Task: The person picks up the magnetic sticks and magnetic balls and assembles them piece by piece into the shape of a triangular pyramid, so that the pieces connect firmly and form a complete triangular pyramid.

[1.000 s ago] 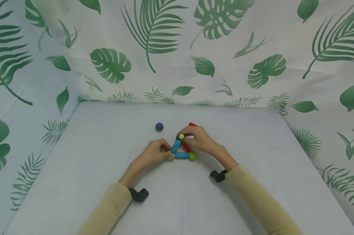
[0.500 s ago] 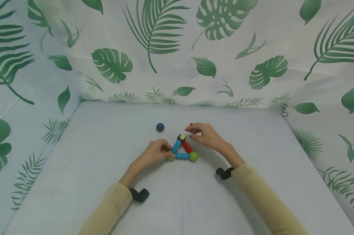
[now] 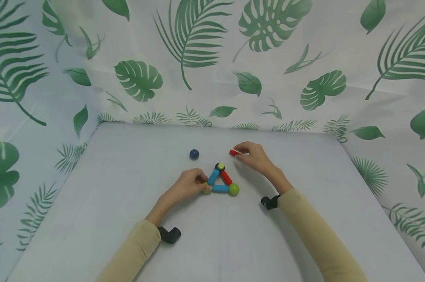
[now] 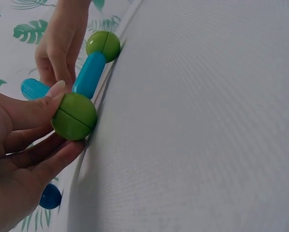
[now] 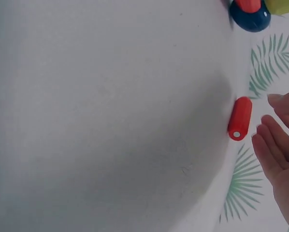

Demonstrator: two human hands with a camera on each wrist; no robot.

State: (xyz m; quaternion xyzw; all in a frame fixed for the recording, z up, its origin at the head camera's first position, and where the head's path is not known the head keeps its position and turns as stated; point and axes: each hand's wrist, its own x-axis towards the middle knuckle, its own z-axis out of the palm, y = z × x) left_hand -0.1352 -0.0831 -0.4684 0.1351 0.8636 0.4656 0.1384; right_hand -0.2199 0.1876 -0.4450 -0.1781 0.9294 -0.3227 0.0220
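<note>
A triangle of toy building rods and balls lies on the table: two blue rods (image 3: 220, 188), a red rod (image 3: 226, 178), green balls (image 3: 234, 189) at the near corners and a dark blue ball (image 5: 254, 23) at the far one. A yellow-green piece (image 3: 221, 166) sits on top of that dark blue ball. My left hand (image 3: 189, 183) pinches the near-left green ball (image 4: 75, 117) between thumb and fingers. Over a loose red rod (image 5: 240, 118) beyond the triangle, my right hand (image 3: 256, 156) hovers with thumb and fingers parted; the right wrist view shows a gap between fingertips and rod.
A loose dark blue ball (image 3: 194, 154) lies behind the triangle, to its left. The pale table (image 3: 128, 156) meets a leaf-printed cloth backdrop (image 3: 198, 78) at the back and sides. Each wrist wears a black camera mount (image 3: 171, 235).
My right hand has let go of the yellow-green piece at the far corner and moved back and right to the loose red rod. The left hand keeps its grip on the green ball.
</note>
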